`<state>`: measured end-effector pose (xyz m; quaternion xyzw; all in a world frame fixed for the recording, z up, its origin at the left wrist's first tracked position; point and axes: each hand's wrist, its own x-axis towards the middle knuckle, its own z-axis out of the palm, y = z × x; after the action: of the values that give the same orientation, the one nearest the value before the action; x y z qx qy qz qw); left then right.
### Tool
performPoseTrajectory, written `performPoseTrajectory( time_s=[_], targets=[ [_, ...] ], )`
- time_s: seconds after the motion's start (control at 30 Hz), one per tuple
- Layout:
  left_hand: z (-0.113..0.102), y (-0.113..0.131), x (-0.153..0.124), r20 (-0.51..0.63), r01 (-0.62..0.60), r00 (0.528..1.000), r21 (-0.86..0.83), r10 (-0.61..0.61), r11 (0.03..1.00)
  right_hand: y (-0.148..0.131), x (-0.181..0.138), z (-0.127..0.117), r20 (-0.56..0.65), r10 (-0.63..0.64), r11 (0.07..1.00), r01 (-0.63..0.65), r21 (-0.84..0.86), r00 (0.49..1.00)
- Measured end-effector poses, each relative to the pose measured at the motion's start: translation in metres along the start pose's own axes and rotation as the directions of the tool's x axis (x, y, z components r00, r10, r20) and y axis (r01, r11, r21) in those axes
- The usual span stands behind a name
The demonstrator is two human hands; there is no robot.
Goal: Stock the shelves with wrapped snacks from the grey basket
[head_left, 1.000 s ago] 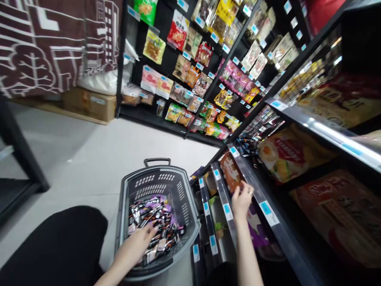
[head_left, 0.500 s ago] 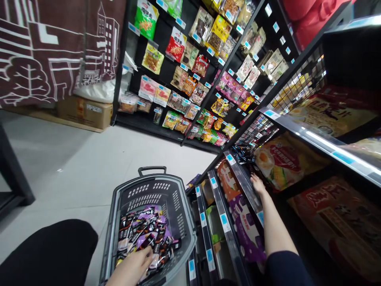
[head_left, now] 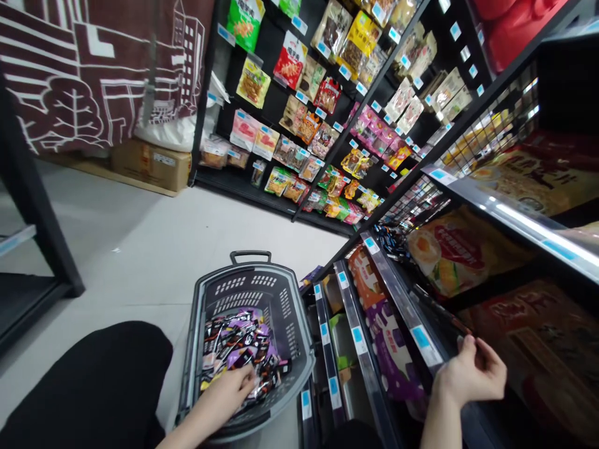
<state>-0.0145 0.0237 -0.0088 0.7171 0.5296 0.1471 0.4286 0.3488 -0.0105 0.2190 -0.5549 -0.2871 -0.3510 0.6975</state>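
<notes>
Inside the basket (head_left: pixel 276 312), left fingers (head_left: pixel 247 374) touch packets (head_left: pixel 243 337) — grip unclear, as with right fingers (head_left: pixel 493 365).

I am in a shop, by the look of it among the snacks and packaged foods. Ahead of me, a tall black rack (head_left: pixel 243 187) is hung with rows of bright snack packets (head_left: pixel 287 59), with blue-and-white price labels (head_left: pixel 299 25) set all over it. To my right, a long shelf (head_left: pixel 397 296) has the same labels along its front edge and holds big printed bags (head_left: pixel 461 249). A grey shopping basket (head_left: pixel 253 267) sits beside my knee, heaped with small wrapped packets (head_left: pixel 241 340). Smooth pale floor (head_left: pixel 154 249) lies between these displays like an aisle.
</notes>
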Motion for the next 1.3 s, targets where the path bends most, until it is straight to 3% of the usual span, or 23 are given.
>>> performPoseTrajectory(
  time_s=[0.07, 0.13, 0.17, 0.23, 0.3, 0.37, 0.47, 0.6, 0.8, 1.07, 1.17, 1.23, 1.3],
  targets=[
    [0.003, 0.005, 0.000, 0.052, -0.015, 0.998, -0.221, 0.027, 0.975, -0.010, -0.027, -0.021, 0.053, 0.073, 0.996, -0.075, 0.051, 0.996],
    [0.005, 0.012, -0.002, 0.164, 0.018, 0.983, -0.552, 0.087, 0.834, -0.013, -0.063, -0.036, 0.245, 0.195, 0.975, -0.215, 0.055, 0.950],
    [0.006, 0.016, -0.004, 0.219, 0.055, 0.965, -0.707, 0.144, 0.705, -0.012, -0.084, -0.042, 0.369, 0.272, 0.951, -0.307, 0.040, 0.889],
    [0.005, 0.022, -0.010, 0.274, 0.132, 0.922, -0.887, 0.274, 0.443, -0.011, -0.131, -0.054, 0.583, 0.415, 0.871, -0.491, -0.031, 0.699],
    [0.004, 0.027, -0.016, 0.284, 0.182, 0.910, -0.927, 0.301, 0.327, -0.013, -0.176, -0.065, 0.704, 0.506, 0.780, -0.613, -0.127, 0.498],
    [0.003, 0.029, -0.019, 0.290, 0.209, 0.937, -0.912, 0.193, 0.353, -0.017, -0.210, -0.074, 0.743, 0.555, 0.724, -0.656, -0.211, 0.374],
    [0.002, 0.028, -0.021, 0.269, 0.233, 0.963, -0.867, 0.022, 0.441, -0.022, -0.237, -0.081, 0.753, 0.582, 0.732, -0.600, -0.322, 0.306],
    [0.004, 0.025, -0.022, 0.239, 0.212, 0.971, -0.861, -0.001, 0.463, -0.013, -0.239, -0.083, 0.816, 0.546, 0.784, -0.459, -0.419, 0.189],
    [0.011, 0.026, -0.021, 0.309, 0.264, 0.948, -0.895, 0.072, 0.360, 0.006, -0.224, -0.087, 0.848, 0.524, 0.701, -0.604, -0.379, 0.076],
    [0.009, 0.027, -0.023, 0.414, 0.386, 0.898, -0.904, 0.147, 0.186, -0.002, -0.210, -0.091, 0.825, 0.566, 0.603, -0.687, -0.406, 0.009],
    [0.009, 0.026, -0.025, 0.456, 0.427, 0.872, -0.887, 0.178, 0.176, -0.012, -0.206, -0.089, 0.831, 0.549, 0.731, -0.532, -0.427, 0.088],
    [0.010, 0.027, -0.026, 0.437, 0.404, 0.881, -0.894, 0.180, 0.192, -0.022, -0.203, -0.086, 0.838, 0.523, 0.828, -0.322, -0.458, 0.153],
    [0.011, 0.028, -0.027, 0.396, 0.356, 0.902, -0.908, 0.174, 0.222, -0.033, -0.200, -0.083, 0.866, 0.470, 0.882, -0.075, -0.465, 0.171]
  ],
)
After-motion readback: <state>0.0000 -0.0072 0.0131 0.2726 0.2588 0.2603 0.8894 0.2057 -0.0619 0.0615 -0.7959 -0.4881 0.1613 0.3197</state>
